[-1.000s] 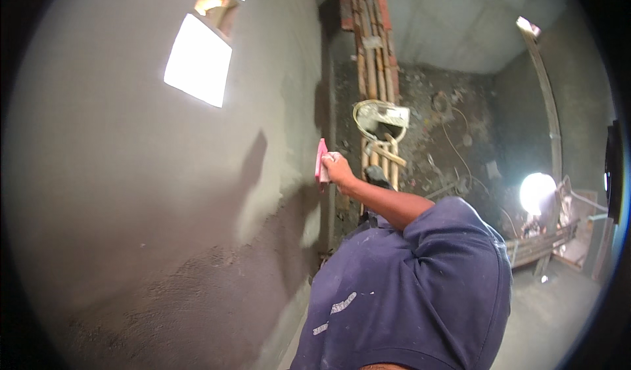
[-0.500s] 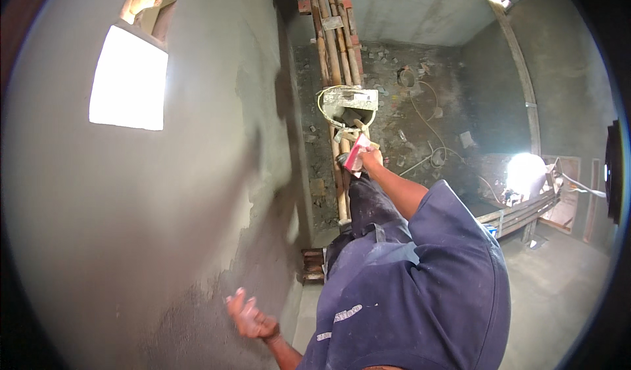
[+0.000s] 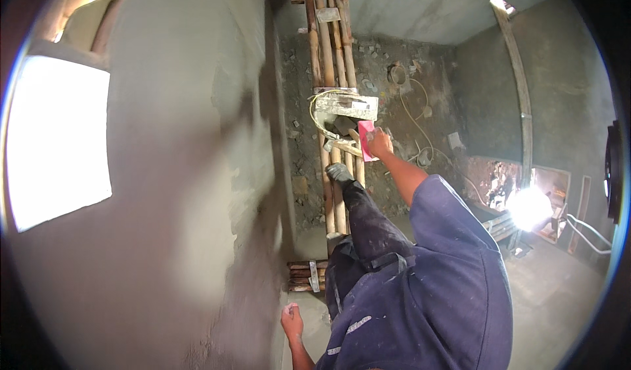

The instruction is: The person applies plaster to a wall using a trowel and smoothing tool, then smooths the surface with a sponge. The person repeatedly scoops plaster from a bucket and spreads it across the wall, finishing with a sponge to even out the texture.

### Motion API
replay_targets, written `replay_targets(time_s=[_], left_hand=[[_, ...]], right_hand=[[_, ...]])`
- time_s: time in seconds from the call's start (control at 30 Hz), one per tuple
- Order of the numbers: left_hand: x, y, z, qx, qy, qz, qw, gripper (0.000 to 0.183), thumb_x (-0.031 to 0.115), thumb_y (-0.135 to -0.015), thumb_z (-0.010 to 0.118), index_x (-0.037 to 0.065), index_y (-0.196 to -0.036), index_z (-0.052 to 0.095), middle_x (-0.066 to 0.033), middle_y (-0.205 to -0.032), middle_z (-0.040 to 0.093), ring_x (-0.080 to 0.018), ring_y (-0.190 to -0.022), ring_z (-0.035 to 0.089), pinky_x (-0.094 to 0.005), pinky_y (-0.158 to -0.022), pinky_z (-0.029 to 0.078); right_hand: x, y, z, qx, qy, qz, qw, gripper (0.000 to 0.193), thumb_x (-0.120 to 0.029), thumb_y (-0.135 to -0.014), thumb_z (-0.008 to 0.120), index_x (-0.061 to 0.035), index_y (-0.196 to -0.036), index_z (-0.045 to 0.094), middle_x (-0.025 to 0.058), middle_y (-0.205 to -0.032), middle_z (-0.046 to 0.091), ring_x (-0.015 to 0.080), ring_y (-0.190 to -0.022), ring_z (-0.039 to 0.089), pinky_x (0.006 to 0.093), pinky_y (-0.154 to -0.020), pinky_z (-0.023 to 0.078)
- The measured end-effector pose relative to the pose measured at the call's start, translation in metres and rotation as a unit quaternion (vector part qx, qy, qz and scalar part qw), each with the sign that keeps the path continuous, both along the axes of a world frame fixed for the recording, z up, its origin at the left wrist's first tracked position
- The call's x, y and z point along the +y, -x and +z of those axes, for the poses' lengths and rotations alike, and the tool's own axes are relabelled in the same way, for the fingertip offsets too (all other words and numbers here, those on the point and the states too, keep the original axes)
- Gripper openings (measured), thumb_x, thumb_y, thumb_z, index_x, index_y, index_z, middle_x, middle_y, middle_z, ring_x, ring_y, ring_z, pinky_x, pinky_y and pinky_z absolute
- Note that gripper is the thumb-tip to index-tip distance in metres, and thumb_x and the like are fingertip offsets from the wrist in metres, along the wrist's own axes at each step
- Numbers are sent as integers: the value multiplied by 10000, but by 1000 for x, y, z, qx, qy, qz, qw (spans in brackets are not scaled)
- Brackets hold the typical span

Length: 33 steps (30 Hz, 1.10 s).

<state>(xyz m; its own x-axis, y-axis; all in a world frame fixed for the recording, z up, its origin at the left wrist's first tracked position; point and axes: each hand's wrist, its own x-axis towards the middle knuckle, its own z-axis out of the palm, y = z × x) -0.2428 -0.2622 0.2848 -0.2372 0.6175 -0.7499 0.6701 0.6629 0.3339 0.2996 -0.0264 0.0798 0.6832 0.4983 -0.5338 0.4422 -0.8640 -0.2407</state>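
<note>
My right hand (image 3: pixel 379 144) grips a flat pink rectangular float (image 3: pixel 366 140). It is held beside a mortar-smeared pale container (image 3: pixel 358 106) with a cord looped along its left side. Something dark lies in the container, and wooden sticks or handles show at its near edge; what they belong to is unclear. Down low, my left hand (image 3: pixel 291 319) hangs near the foot of the plastered wall (image 3: pixel 164 192). Its fingers are curled in, with nothing visible in them.
The container rests on a walkway of bamboo poles (image 3: pixel 332 51), with my dark-covered foot (image 3: pixel 338 173) on it. Rubble covers the floor beyond, with a hose (image 3: pixel 420 110). A bright lamp (image 3: pixel 529 209) glares at right beside a timber post (image 3: pixel 519 74). A window opening (image 3: pixel 62 140) pierces the left wall.
My left hand has dropped down and right, away from the wall, and its spread fingers have curled. My right hand has moved the float slightly forward beside the container. The view has shifted.
</note>
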Motion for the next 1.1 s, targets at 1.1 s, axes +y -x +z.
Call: replay_targets(time_s=[1.1], left_hand=[[66,-75,-106,-34,95,133,986,340,279,-960,543,-46,-1026,623,-72,-862,626,-150,-822,566,-288,-791,454]], right_hand=[[166,-57,-193,-138,33,491,859,446,-146,-932,437,-211,-1370,491,20,-1480,397,229,-1424,274,524,-1172,162]])
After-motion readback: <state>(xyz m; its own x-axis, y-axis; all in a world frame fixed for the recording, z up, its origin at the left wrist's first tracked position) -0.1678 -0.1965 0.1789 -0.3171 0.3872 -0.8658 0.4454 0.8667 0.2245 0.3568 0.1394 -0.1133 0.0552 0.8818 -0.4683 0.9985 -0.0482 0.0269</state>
